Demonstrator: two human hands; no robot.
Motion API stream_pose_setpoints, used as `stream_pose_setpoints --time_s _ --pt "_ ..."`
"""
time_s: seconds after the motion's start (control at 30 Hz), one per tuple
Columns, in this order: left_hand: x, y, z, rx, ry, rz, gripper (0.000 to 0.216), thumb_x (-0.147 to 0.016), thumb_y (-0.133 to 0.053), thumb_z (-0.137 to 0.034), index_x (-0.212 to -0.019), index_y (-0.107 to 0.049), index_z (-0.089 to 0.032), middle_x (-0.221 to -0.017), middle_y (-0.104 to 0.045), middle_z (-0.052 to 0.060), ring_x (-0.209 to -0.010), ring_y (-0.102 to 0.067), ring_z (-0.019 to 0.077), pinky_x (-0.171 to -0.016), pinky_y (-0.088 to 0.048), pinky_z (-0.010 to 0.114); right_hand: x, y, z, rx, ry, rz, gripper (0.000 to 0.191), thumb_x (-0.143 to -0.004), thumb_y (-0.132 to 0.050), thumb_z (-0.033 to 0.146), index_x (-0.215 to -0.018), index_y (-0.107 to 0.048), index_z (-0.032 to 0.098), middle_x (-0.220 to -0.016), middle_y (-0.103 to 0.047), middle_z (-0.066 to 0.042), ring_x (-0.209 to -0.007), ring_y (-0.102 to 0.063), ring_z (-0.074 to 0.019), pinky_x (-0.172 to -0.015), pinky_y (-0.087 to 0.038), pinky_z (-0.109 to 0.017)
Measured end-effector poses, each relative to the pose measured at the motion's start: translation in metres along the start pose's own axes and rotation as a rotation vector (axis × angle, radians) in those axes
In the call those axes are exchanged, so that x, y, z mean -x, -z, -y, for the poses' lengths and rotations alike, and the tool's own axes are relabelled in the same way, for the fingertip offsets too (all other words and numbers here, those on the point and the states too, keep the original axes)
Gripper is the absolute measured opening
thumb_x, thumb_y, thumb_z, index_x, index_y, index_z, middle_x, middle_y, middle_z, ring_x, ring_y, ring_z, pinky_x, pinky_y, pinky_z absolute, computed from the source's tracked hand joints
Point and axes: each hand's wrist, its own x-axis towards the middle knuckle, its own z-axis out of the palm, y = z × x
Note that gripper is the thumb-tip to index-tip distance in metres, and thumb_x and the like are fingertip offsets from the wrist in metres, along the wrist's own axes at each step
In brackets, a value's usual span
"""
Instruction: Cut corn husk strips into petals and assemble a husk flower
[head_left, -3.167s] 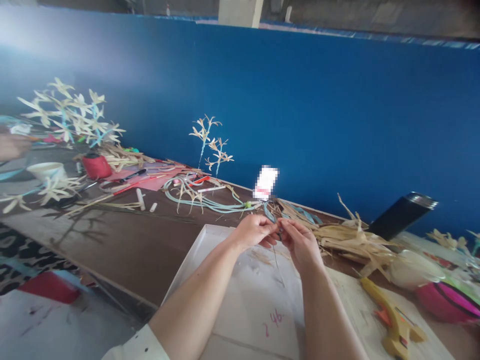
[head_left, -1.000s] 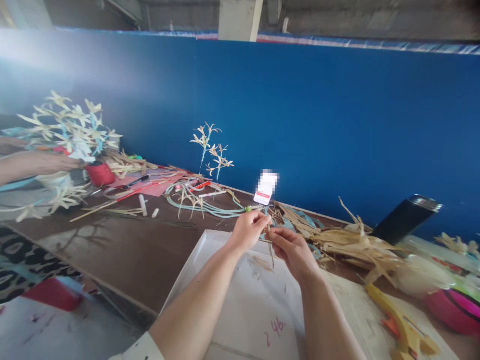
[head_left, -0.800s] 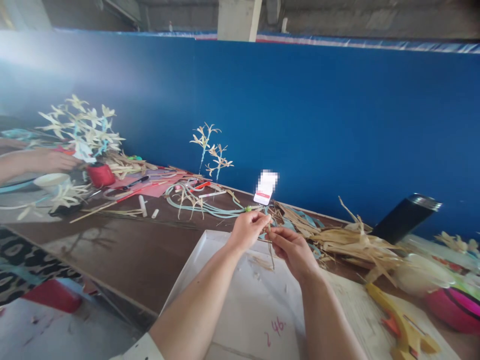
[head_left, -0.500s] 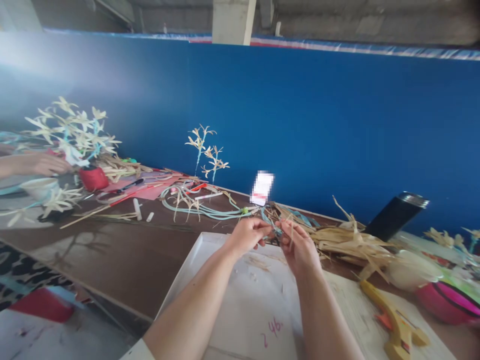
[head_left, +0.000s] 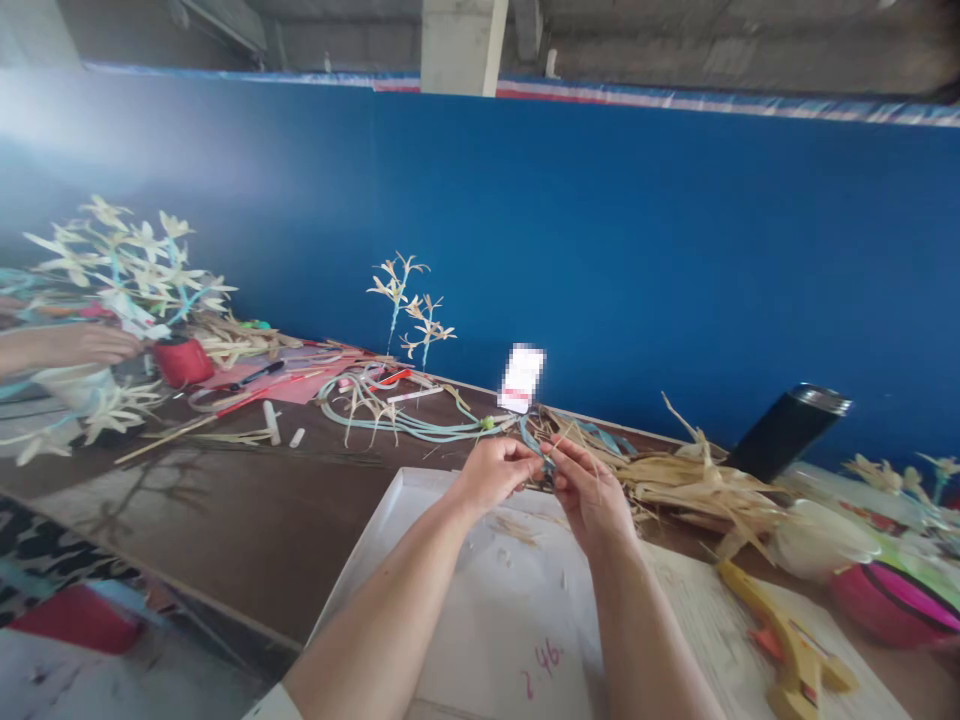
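Over the far end of a white tray [head_left: 386, 525], my left hand [head_left: 496, 468] and my right hand [head_left: 594, 492] meet fingertip to fingertip. Both are closed in a pinch around a narrow light-blue strip [head_left: 528, 436], part of which sticks up between them. Thin straw-coloured strands [head_left: 556, 443] poke out by my right fingers. The rest of the held piece is covered by my fingers. Dry husk scraps [head_left: 517, 527] lie in the tray below.
A husk pile [head_left: 690, 485], dark flask [head_left: 784, 435] and yellow glue gun [head_left: 784, 640] are to the right. A phone [head_left: 523, 378] stands behind my hands. Coiled pale-blue cords [head_left: 420, 432] and husk flowers [head_left: 397, 290] lie left of it. Another person's hand [head_left: 82, 345] is at far left.
My fingers have shifted slightly on the blue strip, and my right hand has turned a little. The view has moved slightly to the right.
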Motion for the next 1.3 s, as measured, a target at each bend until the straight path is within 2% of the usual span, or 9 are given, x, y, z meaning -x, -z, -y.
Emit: stream_pose_setpoints --time_s 0.33,0.6,1.0,1.3 --pt "-0.002 0.000 0.004 -0.025 -0.054 -0.027 0.033 -0.072 -0.059 -0.044 -0.078 -0.063 -0.012 -0.061 -0.058 0.001 -0.045 -0.042 0.0050 -0.042 -0.030 0.017 0.000 0.001 0.000 -0.044 -0.011 0.010 0.032 -0.063 -0.077 0.021 -0.094 -0.069 0.018 -0.093 -0.069 -0.005 -0.049 -0.046 -0.0032 -0.042 -0.040 -0.014" --pt "-0.001 0.000 0.003 -0.119 -0.107 -0.046 0.031 -0.073 -0.058 -0.043 -0.077 -0.064 -0.012 -0.050 -0.050 -0.003 -0.044 -0.041 0.0064 -0.046 -0.034 0.018 -0.001 0.001 -0.001 -0.039 -0.016 -0.011 0.032 -0.062 -0.078 0.021 -0.093 -0.069 0.018 -0.091 -0.068 -0.005 -0.048 -0.045 -0.0019 -0.043 -0.039 -0.013" --pt "-0.001 -0.004 0.009 -0.291 -0.236 -0.132 0.023 -0.077 -0.054 -0.036 -0.074 -0.064 -0.016 -0.062 -0.061 -0.001 -0.055 -0.051 0.0090 -0.054 -0.037 0.018 -0.001 0.001 -0.002 -0.018 -0.021 -0.034 0.032 -0.062 -0.078 0.022 -0.093 -0.069 0.019 -0.086 -0.068 -0.003 -0.049 -0.044 -0.0024 -0.043 -0.038 -0.013" --pt "-0.002 -0.005 0.010 -0.305 -0.248 -0.142 0.023 -0.078 -0.053 -0.036 -0.077 -0.065 -0.016 -0.067 -0.064 0.000 -0.058 -0.053 0.0095 -0.056 -0.038 0.018 -0.002 0.001 -0.002 0.002 -0.010 -0.051 0.036 -0.061 -0.078 0.023 -0.096 -0.069 0.017 -0.088 -0.068 -0.006 -0.048 -0.041 -0.0027 -0.040 -0.036 -0.014"
